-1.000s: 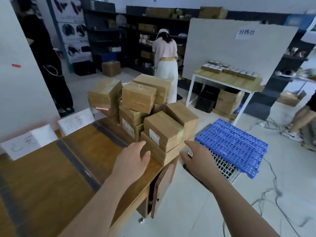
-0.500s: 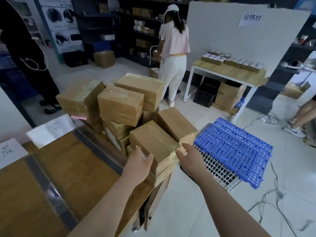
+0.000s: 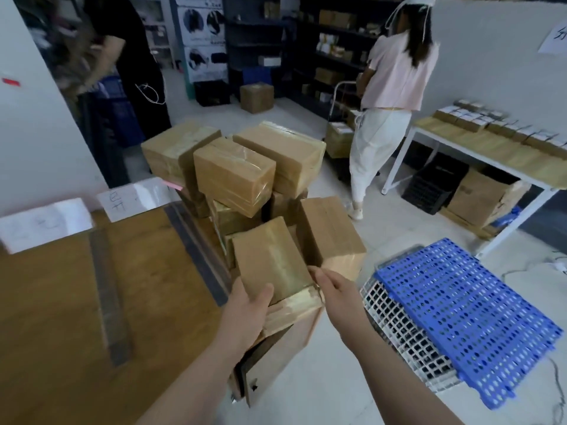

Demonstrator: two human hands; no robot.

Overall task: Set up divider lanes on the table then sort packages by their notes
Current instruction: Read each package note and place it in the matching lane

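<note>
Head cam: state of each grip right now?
Left grip: holds the nearest cardboard box, thumb on top.
Right grip: holds the same box, fingers curled round its near right corner.

Two divider strips (image 3: 109,296) (image 3: 196,250) run front to back on the table (image 3: 61,317); the pile of packages (image 3: 233,176) sits right of them. Two paper signs (image 3: 46,222) (image 3: 135,196) stand at the far edge. The nearest package (image 3: 270,259) lies at the pile's front, between the left hand (image 3: 245,311) and the right hand (image 3: 337,296); perforated panels (image 3: 460,317) lie on the floor to the right.
</note>
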